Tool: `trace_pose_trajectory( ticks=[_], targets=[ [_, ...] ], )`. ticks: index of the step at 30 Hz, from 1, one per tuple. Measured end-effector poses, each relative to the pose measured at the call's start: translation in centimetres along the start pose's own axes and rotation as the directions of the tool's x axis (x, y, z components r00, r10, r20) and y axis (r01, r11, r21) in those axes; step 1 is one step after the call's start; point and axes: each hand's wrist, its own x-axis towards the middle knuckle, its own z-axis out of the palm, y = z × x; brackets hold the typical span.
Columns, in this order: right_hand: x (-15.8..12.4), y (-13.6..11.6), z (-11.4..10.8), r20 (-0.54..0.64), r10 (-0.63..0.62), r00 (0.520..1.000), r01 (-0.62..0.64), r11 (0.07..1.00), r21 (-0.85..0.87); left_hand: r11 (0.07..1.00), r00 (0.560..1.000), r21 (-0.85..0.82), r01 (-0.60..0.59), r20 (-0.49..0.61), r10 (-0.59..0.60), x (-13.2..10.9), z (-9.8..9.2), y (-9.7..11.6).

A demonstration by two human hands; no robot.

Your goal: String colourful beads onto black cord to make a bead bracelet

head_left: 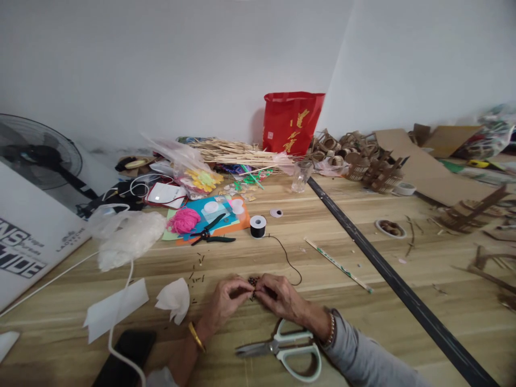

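My left hand (pixel 229 299) and my right hand (pixel 280 296) meet low in the middle of the view, thumbs and fingers pinched with the tips nearly touching. Whatever sits between the fingertips is too small to make out. Just behind them lies a little heap of dark and reddish beads (pixel 253 280). Black cord (pixel 287 252) runs from a spool (pixel 258 228) and curves down to beside my right hand, where I lose sight of its end. White-handled scissors (pixel 296 361) rest on the table below my right wrist, blades pointing left.
Black pliers (pixel 210 235) and pink yarn (pixel 183 220) lie at the left on coloured sheets. A printed stick (pixel 338 266) and a long black strip (pixel 379 263) cross the right side. A phone (pixel 127 357) and cable are front left; a glass (pixel 300 176) stands behind.
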Motion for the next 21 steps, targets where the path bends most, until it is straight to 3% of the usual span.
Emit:
trace_pose_trajectory(
  ticks=[13,21],
  targets=[
    [-0.26,0.10,-0.01,0.047,0.020,0.999,-0.023,0.998,0.059,0.968,0.979,-0.147,0.206,0.028,-0.204,-0.09,0.10,0.54],
    [-0.08,0.05,0.02,0.037,-0.083,0.996,0.083,0.997,0.006,0.988,0.993,-0.105,0.109,0.043,-0.105,0.05,-0.02,0.60]
  ],
)
